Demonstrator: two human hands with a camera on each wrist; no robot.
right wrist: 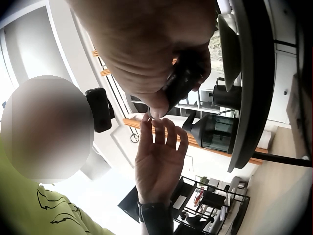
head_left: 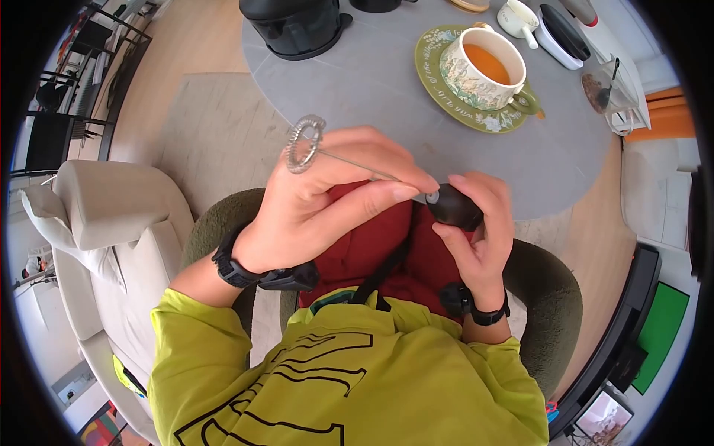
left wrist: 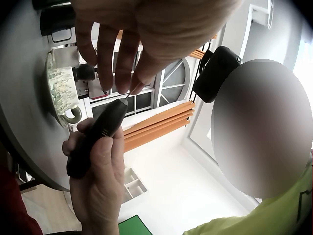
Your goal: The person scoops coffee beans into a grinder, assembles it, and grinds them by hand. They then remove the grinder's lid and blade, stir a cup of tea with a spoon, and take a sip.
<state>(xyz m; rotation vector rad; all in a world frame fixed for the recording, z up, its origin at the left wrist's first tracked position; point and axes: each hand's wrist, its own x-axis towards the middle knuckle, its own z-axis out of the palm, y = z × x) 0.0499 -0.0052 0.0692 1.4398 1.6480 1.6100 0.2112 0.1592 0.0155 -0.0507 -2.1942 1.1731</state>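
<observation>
A milk frother is held between both hands over the lap. My right hand grips its black handle, fingers and thumb wrapped around the sides, as the left wrist view shows too. With thumb and fingertips, my left hand pinches the thin metal shaft close to where it meets the handle. The coiled whisk head sticks out past the left hand, up and to the left. Beyond the hands, a floral cup of orange-brown liquid stands on a green saucer.
On the round grey table, a black appliance stands at the far left. A small white pot and a clear container stand at the right. The green chair surrounds the seated person; a cream sofa is at left.
</observation>
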